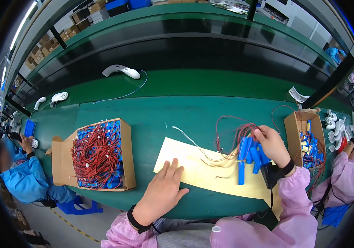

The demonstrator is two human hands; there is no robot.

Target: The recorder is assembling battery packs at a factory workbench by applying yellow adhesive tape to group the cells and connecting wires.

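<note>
Fingers of the right hand [273, 144] close around a bunch of blue cylindrical battery cells [249, 155], red lead wires [230, 136] trailing off toward 9 o'clock, while the left hand [162, 194] lies flat and open, fingers spread, holding nothing, on a pale yellow paper sheet [193, 169]. The cells hang just above the sheet's right half, at about 3 o'clock from the left hand.

The risk appears to lie in the wires: the loose red leads loop over one another and could snag or tangle if the bunch is lifted, and one cell, dangling lower than the rest, looks likely to slip free of the grip. The sheet, pinned by one palm only, could slide.

The work surface is a green bench [152, 111]. At 9 o'clock an open cardboard box [127, 157] brims with more blue cells and red wire; at 3 o'clock a smaller cardboard box [294, 136] holds another batch. White plastic handheld housings [121, 70] rest at 11 o'clock beyond. Other workers, one in blue [24, 177] and one in pink [346, 177], sit at either end of a long factory line, with stacked cartons behind.
</note>
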